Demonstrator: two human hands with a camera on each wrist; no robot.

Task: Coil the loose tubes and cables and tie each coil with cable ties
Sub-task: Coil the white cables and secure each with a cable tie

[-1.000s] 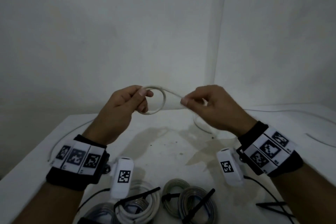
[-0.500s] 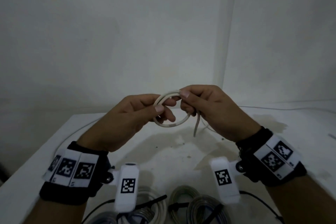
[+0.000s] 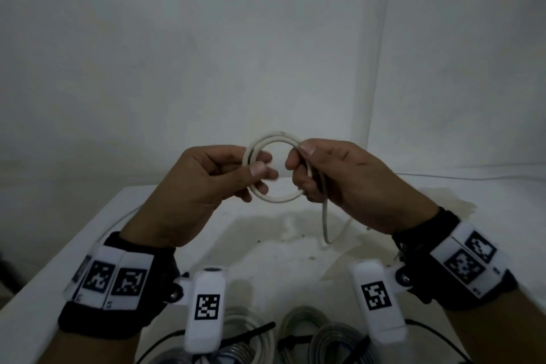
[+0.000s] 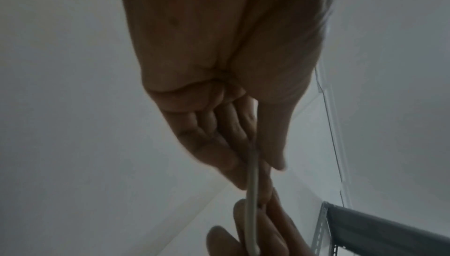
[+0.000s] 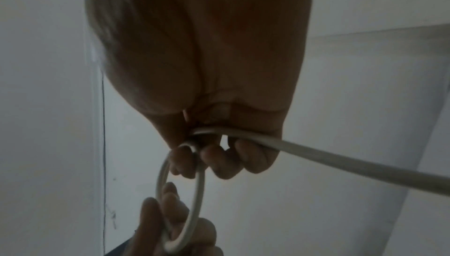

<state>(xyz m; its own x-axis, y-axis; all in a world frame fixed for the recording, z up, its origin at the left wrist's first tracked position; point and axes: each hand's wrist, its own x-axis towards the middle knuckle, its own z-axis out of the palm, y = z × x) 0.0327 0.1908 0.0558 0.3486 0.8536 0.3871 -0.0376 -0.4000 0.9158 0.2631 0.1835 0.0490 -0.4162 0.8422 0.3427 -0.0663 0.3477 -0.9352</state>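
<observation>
A white cable is wound into a small coil [image 3: 276, 139] held up above the white table [image 3: 295, 245]. My left hand [image 3: 257, 176] pinches the coil's left side between thumb and fingers. My right hand [image 3: 298, 162] grips its right side, fingers curled round the strands. The cable's loose tail [image 3: 325, 221] hangs from the right hand down to the table. In the right wrist view the coil [image 5: 197, 192] runs from my curled fingers [image 5: 219, 164] to the other hand, and the tail [image 5: 340, 160] leads off right. The left wrist view shows the cable [image 4: 252, 192] edge-on between both hands.
Several tied coils of tube and cable [image 3: 331, 337] with black cable ties [image 3: 254, 331] lie at the table's near edge. A thin white cable [image 3: 461, 177] runs along the table's back right. White walls meet in a corner behind. A grey metal shelf [image 4: 380, 227] shows in the left wrist view.
My right hand brought the stretched cable round to the left hand, adding a turn to the loop. Both hands now hold the coil, raised a little, with the tail hanging down.
</observation>
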